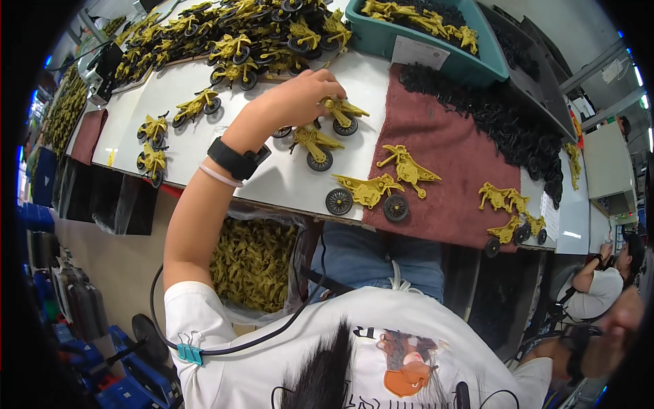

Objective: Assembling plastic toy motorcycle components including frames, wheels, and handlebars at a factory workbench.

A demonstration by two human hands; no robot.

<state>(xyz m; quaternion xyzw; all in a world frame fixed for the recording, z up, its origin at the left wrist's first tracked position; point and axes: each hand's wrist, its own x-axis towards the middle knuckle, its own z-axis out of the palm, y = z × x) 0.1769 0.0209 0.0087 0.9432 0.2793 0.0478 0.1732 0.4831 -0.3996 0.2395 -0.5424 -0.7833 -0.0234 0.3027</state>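
Observation:
My left hand (306,97) reaches over the white table, its fingers closed on a yellow toy motorcycle (345,121) with a black wheel. Just nearer to me stands another toy motorcycle (315,146), partly under my wrist. A two-wheeled toy motorcycle (368,191) is at the cloth's left edge, and a yellow motorcycle body (409,170) without visible wheels lies beside it. My right hand (613,337) is raised off to the far right, away from the table; it is smeared by motion, so its fingers cannot be made out.
A dark red cloth (443,136) covers part of the table (259,180). Black wheels (531,146) are heaped along its far right side, below a teal bin (436,58). Finished-looking motorcycles (238,44) pile up at the back left. A bag of yellow parts (252,262) stands below the table edge. A co-worker (599,279) sits at right.

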